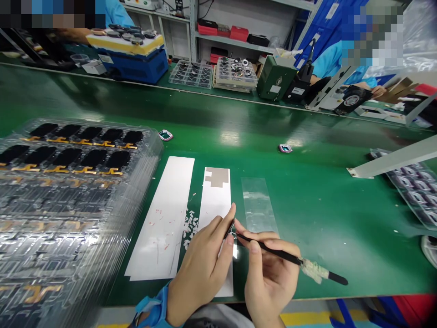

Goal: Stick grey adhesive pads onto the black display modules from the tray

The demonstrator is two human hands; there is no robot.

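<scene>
My left hand [205, 259], with a blue wrist strap [153, 306], pinches a thin dark flat part [230, 228] between thumb and fingers. The part is seen nearly edge-on, so its face is hidden. My right hand [271, 278] grips black tweezers [282, 254] like a pen, and their handle is wrapped in frayed pale tape. The tweezer tips meet the part or are very close to it. Beneath the hands lies a white strip sheet [215, 205] with a grey-beige patch at its far end. Small whitish scraps [190, 225] are scattered beside my left hand.
Stacked clear trays [133, 182] with black screens and gold flex cables fill the left. Another white sheet [164, 209] and a clear film [259, 205] flank the middle. Two small device housings [165, 135] lie farther back. A pale metal post [392, 159] crosses at right. Co-workers sit opposite.
</scene>
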